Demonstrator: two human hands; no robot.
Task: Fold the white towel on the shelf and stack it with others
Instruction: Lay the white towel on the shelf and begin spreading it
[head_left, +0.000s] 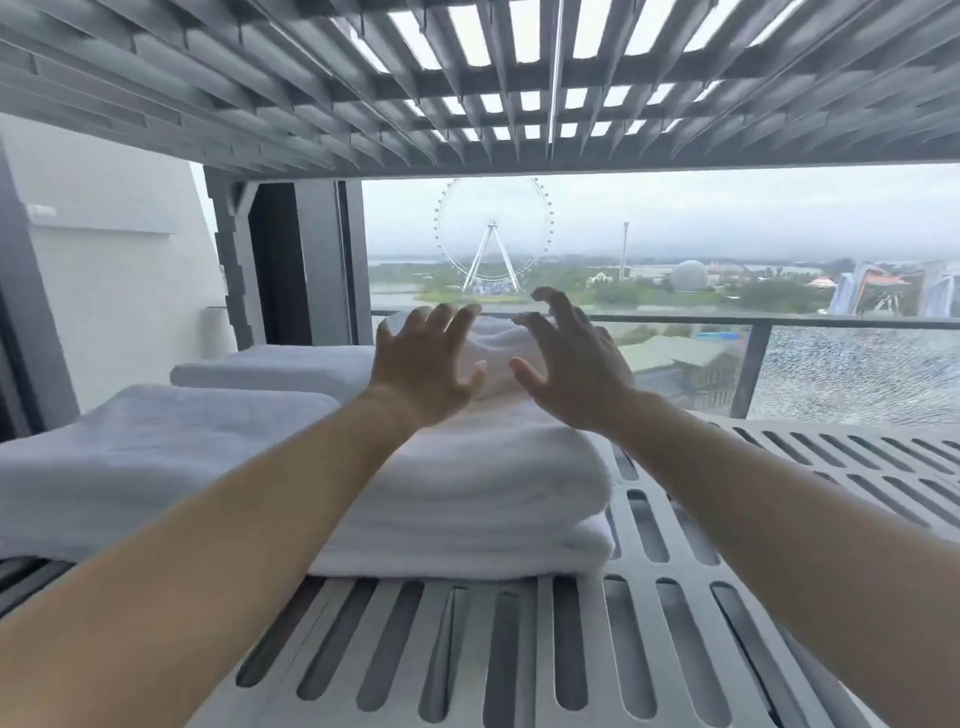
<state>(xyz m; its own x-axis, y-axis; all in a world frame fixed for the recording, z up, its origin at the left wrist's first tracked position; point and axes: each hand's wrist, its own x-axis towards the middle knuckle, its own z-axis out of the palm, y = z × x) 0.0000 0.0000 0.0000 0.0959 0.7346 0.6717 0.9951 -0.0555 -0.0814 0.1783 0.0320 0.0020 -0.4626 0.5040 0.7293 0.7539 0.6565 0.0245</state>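
Hovering open and empty, the left hand (423, 364) and right hand (571, 369) may nudge the rumpled towel (494, 340) just beyond them off the stack (467, 493) below.

Soft, even daylight comes from the overcast sky (727, 208) ahead and through the gaps in the slatted roof (467, 78) overhead, where the openings glare white and lose all detail. The underside of the slats is dim grey. The white towels (467, 493) are bright but keep their folds. Shadows beneath them on the shelf (675, 569) are faint and diffuse, darkest inside the slots. The whole picture is soft and slightly smeared. The left hand (423, 364) and right hand (571, 364) blur at the fingertips, and the distant Ferris wheel (493, 234) is hazy. The wide lens bows the shelf's near edge and stretches the forearms toward the lower corners.
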